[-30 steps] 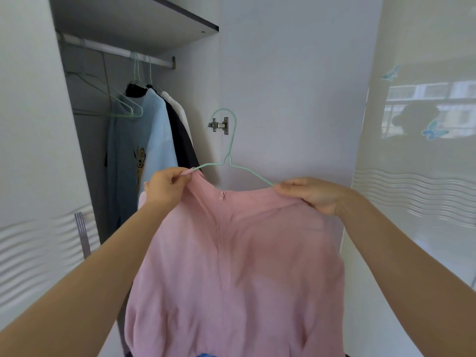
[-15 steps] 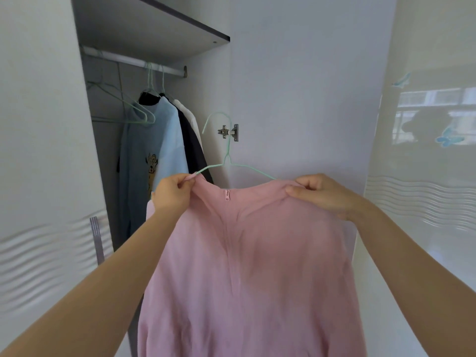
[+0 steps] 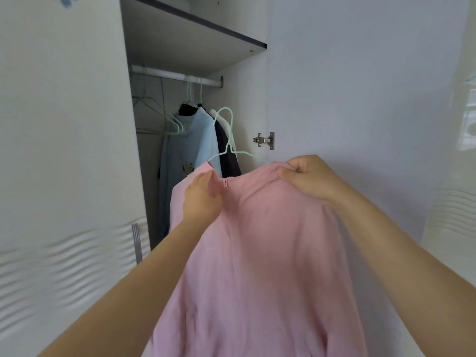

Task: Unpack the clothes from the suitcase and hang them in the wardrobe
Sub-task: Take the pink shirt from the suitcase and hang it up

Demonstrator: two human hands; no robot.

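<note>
And the left hand (image 3: 202, 202) gripped the pink zip-up fabric garment (image 3: 257, 266) at the collar, the right hand (image 3: 306, 176) pinched its shoulder over a mint-green wire hanger (image 3: 230, 140), just outside the open white wardrobe (image 3: 195, 45), below its white rail (image 3: 164, 72).

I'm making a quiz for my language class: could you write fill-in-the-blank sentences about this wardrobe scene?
1. The right hand grips a ___ garment.
2. Its mint hanger is not yet hooked on the ___ under the shelf.
3. The left hand is beside the garment's ___ pull.
4. The hanging top with a cartoon print is light ___.
Missing words: pink; rail; zipper; blue.
</note>
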